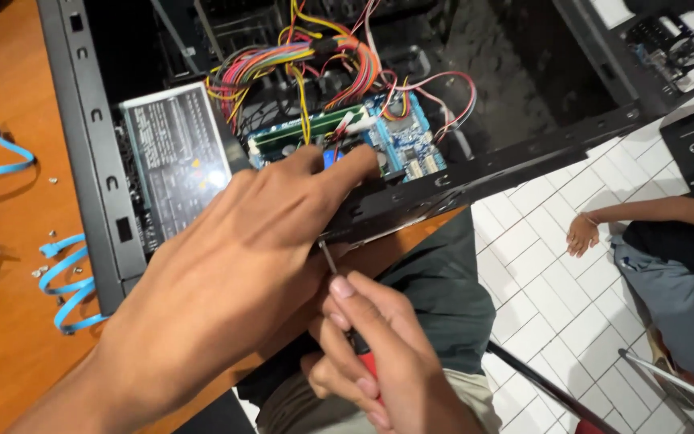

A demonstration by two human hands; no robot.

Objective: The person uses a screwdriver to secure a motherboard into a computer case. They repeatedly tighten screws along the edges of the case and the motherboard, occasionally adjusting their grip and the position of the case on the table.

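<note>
While the open black case point(90, 161) lies on the orange table point(10, 337), its near rail point(475, 173) juts past the table edge over the white tiled floor point(540, 265). Left hand point(226, 281) spreads over that rail's inner end, fingers pressed to the metal, gripping nothing that I can make out. Right hand point(379, 354) sits just below it, close by, fingers clamped on a red-handled screwdriver point(339, 281) whose thin shaft rises to the rail's underside. Little room lies between hands and rail; open floor lies to the right. Inside the case sit a blue board point(399, 137), a bundle of coloured wires point(299, 64) and a grey power unit point(174, 153). Blue cables point(66, 281) and small screws point(42, 269) lie on the table left of the case. Another person's arm point(644, 217) shows at the far right, well apart
</note>
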